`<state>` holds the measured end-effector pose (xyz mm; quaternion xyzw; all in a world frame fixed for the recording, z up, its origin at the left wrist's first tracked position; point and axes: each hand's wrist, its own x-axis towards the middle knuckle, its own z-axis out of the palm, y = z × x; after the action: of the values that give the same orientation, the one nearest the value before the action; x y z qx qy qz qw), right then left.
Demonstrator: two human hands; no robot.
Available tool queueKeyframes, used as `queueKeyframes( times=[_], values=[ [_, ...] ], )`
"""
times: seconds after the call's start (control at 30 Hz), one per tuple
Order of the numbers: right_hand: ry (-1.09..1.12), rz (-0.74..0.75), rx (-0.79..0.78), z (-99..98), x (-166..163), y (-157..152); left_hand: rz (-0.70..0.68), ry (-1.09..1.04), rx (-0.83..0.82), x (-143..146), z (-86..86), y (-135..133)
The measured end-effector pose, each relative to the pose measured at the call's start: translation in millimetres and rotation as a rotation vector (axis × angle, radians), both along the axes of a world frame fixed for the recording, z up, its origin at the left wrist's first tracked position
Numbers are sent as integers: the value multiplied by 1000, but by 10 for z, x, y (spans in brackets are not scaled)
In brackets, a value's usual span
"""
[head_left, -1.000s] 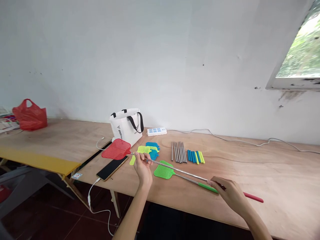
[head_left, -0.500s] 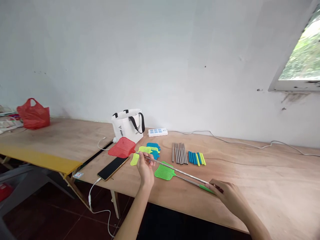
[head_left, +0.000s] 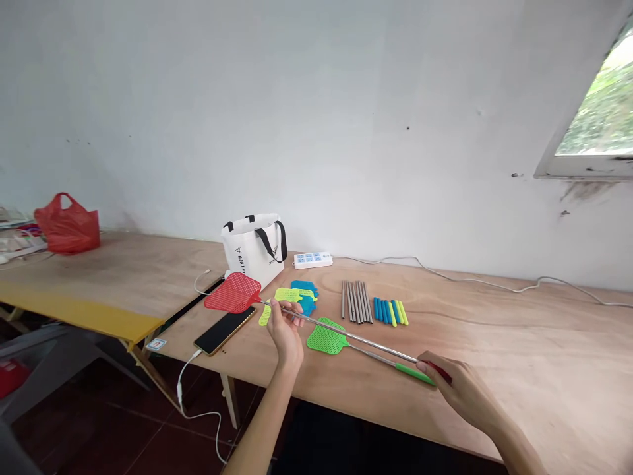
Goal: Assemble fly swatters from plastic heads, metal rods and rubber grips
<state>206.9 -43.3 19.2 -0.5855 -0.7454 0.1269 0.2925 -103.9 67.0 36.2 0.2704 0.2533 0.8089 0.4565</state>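
A red fly swatter [head_left: 233,293] with a metal rod is held aslant above the table by both hands. My left hand [head_left: 285,333] pinches the rod just behind the red mesh head. My right hand [head_left: 457,386] is closed around the red handle at the other end. Below the rod lies a green fly swatter [head_left: 327,336] with a green handle, flat on the wood. Behind my left hand are loose yellow swatter heads [head_left: 287,295] and blue swatter heads [head_left: 307,305]. Farther right lie several metal rods [head_left: 357,302] and a row of blue and yellow handles [head_left: 390,311].
A phone [head_left: 225,331] on a white charging cable lies at the table's left front. Behind it stands a white bag [head_left: 252,251] with black straps, beside a power strip [head_left: 312,260] along the wall. A red plastic bag [head_left: 68,224] sits on the left table.
The red mesh head has moved slightly left and my right hand slightly right, so the held swatter reaches wider. The view has shifted a little. Both hands keep their hold.
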Motion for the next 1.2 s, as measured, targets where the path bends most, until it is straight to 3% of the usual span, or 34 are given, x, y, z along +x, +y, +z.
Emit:
queueKeyframes(
  times=[0.43,0.5,0.67,0.73,0.93,1.2],
  values=[
    [-132,-115,92,-65,109,-34,-82,13,-12,191,-10,-83],
    [-104,-78,98,-79,-34,-31,-129,50,-42,354,-65,-190],
    [27,109,100,-194,-646,38,-449,215,-151,930,-357,-574],
    [46,101,101,-237,-754,63,-519,268,-151,1027,-451,-629],
    [-99,-13,105,-265,-596,89,-600,355,-180,928,-453,-512],
    [-54,-69,41,-237,-447,125,-599,420,-165,940,-391,-481]
  ],
)
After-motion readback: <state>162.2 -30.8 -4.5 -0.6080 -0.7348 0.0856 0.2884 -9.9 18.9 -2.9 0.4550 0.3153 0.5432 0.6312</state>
